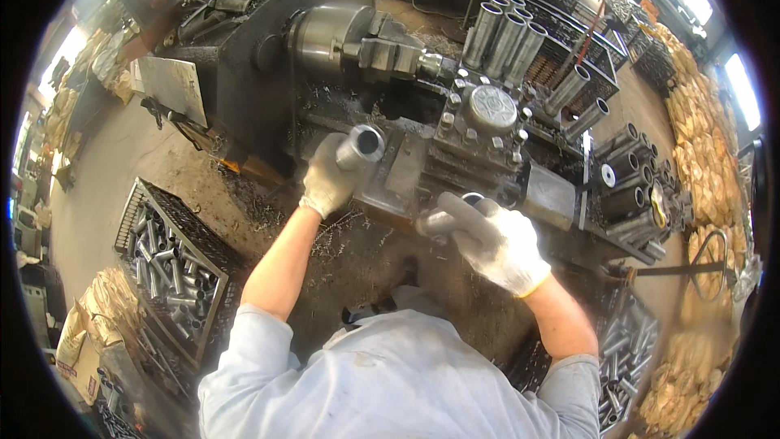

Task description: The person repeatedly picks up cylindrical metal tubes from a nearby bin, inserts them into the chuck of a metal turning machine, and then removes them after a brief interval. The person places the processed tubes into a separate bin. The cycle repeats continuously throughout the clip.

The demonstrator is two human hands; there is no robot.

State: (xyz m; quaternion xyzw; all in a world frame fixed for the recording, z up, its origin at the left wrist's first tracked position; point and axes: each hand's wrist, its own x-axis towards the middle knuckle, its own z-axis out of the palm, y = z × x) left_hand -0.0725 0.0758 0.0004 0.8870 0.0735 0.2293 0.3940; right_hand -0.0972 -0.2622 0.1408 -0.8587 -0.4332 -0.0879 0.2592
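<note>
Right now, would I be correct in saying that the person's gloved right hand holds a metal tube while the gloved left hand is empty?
Not quite: the gloved left hand is not empty. The head view shows it gripping a metal tube of its own, while the gloved right hand does hold another tube.

No legible words, star-like emblem (pixel 492 105) on round metal cap (pixel 505 119), reddish print (pixel 67 369) on carton (pixel 79 377) (too small)

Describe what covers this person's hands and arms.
The left hand and right hand wear whitish gloves, the right one's fingers greyed and its cuff edged in yellow. Pale blue-grey sleeves end near the elbows, leaving the forearms bare.
</note>
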